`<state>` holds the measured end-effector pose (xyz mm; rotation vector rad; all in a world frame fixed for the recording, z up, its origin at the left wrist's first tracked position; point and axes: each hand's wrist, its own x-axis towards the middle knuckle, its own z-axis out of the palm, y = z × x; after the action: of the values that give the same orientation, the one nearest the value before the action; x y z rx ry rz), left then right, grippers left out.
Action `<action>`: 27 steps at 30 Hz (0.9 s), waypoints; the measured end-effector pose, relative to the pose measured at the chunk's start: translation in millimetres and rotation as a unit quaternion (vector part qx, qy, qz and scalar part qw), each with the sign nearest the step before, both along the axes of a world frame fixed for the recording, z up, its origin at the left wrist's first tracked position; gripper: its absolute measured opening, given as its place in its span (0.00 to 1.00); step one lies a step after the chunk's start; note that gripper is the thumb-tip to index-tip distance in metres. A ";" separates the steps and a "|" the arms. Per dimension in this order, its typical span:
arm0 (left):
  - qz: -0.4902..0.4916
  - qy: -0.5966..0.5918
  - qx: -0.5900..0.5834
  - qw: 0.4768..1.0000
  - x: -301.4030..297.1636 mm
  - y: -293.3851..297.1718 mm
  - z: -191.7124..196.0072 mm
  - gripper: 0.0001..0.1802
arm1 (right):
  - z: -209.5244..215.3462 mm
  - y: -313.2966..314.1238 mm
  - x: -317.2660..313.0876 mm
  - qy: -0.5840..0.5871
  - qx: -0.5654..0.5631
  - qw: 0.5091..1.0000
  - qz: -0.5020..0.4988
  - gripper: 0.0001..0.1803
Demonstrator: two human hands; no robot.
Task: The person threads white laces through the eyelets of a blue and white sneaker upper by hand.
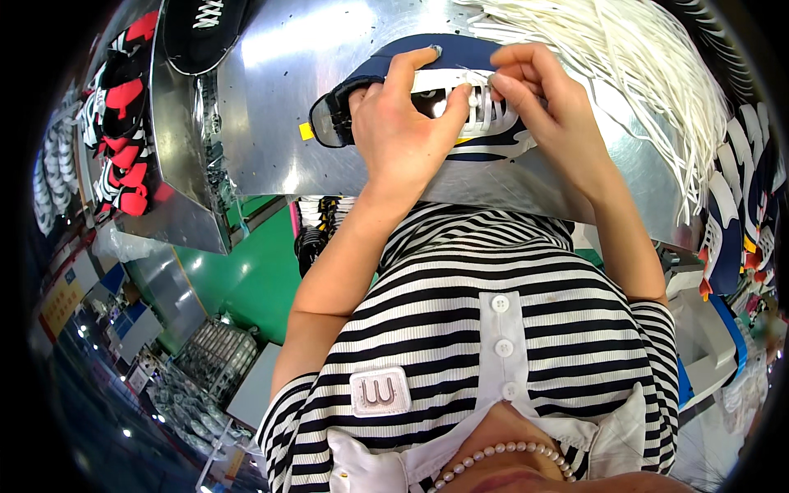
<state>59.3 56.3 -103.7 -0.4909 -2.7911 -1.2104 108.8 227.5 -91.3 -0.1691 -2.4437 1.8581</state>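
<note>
A navy and white shoe upper (403,53) lies on its side on the metal bench, its dark-lined heel opening to the left. My left hand (403,131) grips it across the collar, the thumb pressed near the eyelets. A white shoelace (485,119) crosses the front opening in several rows. Just right of that lacing, my right hand (551,99) is closed in a pinch, its thumb and index fingertips at the lace. The short piece between those fingertips is mostly hidden.
A large heap of loose white laces (625,66) covers the bench's far right. Navy and white uppers (723,197) hang beyond its right edge. At the left are a black shoe (201,33), red and black uppers (123,156) and a yellow tag (306,131). The metal bench (271,82) has dark specks.
</note>
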 end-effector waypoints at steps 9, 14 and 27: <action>-0.011 0.014 -0.049 0.999 5.2 -1.6 4.7 0.22 | 2.2 3.9 2.9 0.020 0.132 0.990 0.041 0.07; -0.050 0.011 0.036 0.998 10.7 -6.0 -4.0 0.17 | 4.9 -16.3 -17.5 0.046 0.369 0.923 0.101 0.13; -0.052 -0.148 0.225 0.961 2.0 -3.2 12.7 0.21 | 2.7 5.3 6.3 0.000 0.103 0.995 -0.018 0.10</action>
<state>61.3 53.1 -91.0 -0.4520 -2.5958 -2.0239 115.1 232.8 -88.6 -0.1994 -2.5917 1.5782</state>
